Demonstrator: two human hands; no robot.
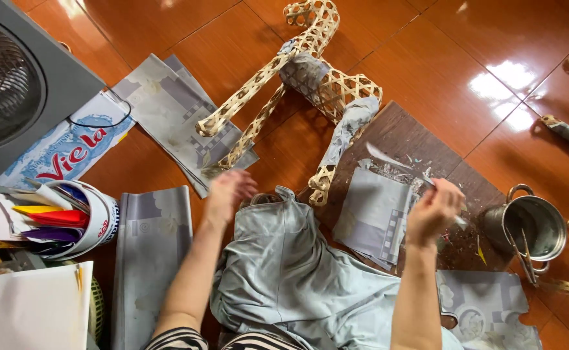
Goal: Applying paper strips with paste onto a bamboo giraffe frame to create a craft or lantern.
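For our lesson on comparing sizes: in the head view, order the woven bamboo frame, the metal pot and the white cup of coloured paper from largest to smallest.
1. Woven bamboo frame, clearly largest.
2. and 3. Metal pot and white cup look alike in size; not ranked.

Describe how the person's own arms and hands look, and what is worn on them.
Both forearms are bare from the elbow down, with no gloves, watch or bracelet visible. The left hand is blurred, so rings cannot be told; the right hand shows none that can be made out. At the bottom edge, a black-and-white striped garment shows near the left elbow.
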